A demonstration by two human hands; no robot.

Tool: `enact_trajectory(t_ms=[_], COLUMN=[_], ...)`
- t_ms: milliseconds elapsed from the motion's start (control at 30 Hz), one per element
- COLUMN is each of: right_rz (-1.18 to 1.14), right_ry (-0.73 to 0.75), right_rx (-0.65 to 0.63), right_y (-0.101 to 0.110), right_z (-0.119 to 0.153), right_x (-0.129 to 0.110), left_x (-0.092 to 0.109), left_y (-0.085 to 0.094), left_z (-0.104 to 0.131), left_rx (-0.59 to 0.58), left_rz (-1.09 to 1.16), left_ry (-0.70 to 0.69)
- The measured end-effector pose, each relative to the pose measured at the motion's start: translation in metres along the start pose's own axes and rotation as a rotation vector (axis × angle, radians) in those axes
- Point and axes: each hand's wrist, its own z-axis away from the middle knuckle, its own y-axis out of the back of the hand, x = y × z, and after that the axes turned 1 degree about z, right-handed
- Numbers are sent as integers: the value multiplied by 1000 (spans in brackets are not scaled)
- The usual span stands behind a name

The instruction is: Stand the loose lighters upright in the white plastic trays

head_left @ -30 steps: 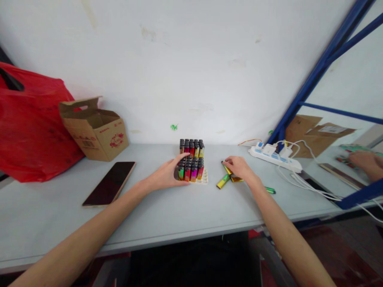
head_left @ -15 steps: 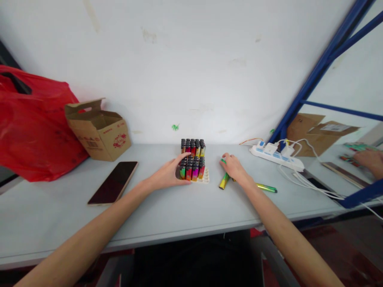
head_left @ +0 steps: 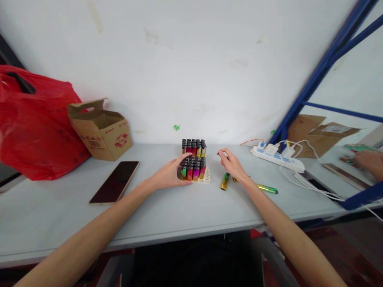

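Observation:
Several disposable lighters (head_left: 196, 173) with shiny coloured bodies and black tops stand upright in rows in a white tray (head_left: 207, 178). Round holes show along the tray's right side. My left hand (head_left: 169, 174) grips the front block of lighters from the left, one finger behind and one along the front. My right hand (head_left: 232, 165) is raised to the right of the tray, fingertips pinched. A small dark end pokes out there, apparently a lighter (head_left: 218, 153) mostly hidden by the fingers. Loose green-yellow lighters, one short piece (head_left: 225, 181) and another (head_left: 267, 188), lie by my right wrist.
Behind the front block stands another block of lighters (head_left: 194, 147). On the left are a phone (head_left: 115, 182), an open cardboard box (head_left: 112, 139) and a red plastic bag (head_left: 38, 127). A power strip (head_left: 278, 159) with cables lies right, before a blue frame (head_left: 317, 71). Another hand (head_left: 371, 161) shows far right.
My right hand has lifted off the loose lighters and turned, fingertips now pinched toward the tray. The green piece under its fingers is gone from the table. My left hand stays in place.

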Motion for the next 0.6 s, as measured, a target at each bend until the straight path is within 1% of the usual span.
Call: enact_trajectory(t_ms=[200,367,467,600], right_rz=[-25,6,37,75], right_ry=[70,88,92,125], right_rx=[42,79,84,98], right_y=[-12,-23,-25,-21], right_z=[11,16,17,17], right_x=[-20,-27,-28,-30], left_x=[-5,-7,-7,-6], left_y=[-5,-8,-8,-7], left_z=[-1,-2,-1,-1], left_rx=[46,64,59,49], left_rz=[-9,-41,-45,-40], left_ry=[14,46,46,37])
